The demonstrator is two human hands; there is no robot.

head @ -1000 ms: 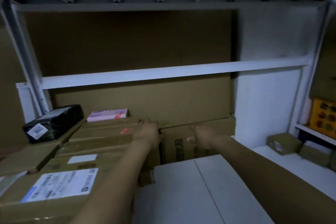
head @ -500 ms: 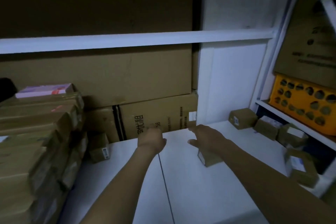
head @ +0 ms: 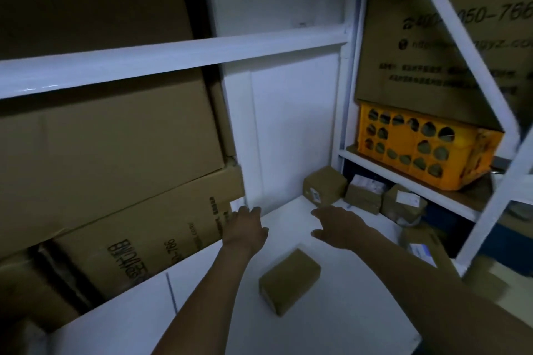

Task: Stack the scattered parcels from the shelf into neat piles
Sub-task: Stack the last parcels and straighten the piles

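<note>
Nearest, a brown parcel (head: 290, 281) lay flat on the white shelf (head: 346, 326), between the two forearms and short of both hands. The left hand (head: 246, 229) was stretched forward, fingers loosely straight, holding nothing. Its tips were by the carton (head: 138, 242) on its left; whether they touched it could not be told. The right hand (head: 339, 228) was empty too, palm down over the shelf, fingers spread and thumb out. Just beyond its fingertips a second parcel (head: 324, 186) sat at the back wall. Right of that hand a labelled parcel (head: 421, 245) lay low, with a third parcel (head: 364, 194) and a fourth parcel (head: 403, 203) side by side farther back. Above those, beyond and right of the hands, a yellow crate (head: 418, 147) stood on a higher ledge (head: 383, 171).
</note>
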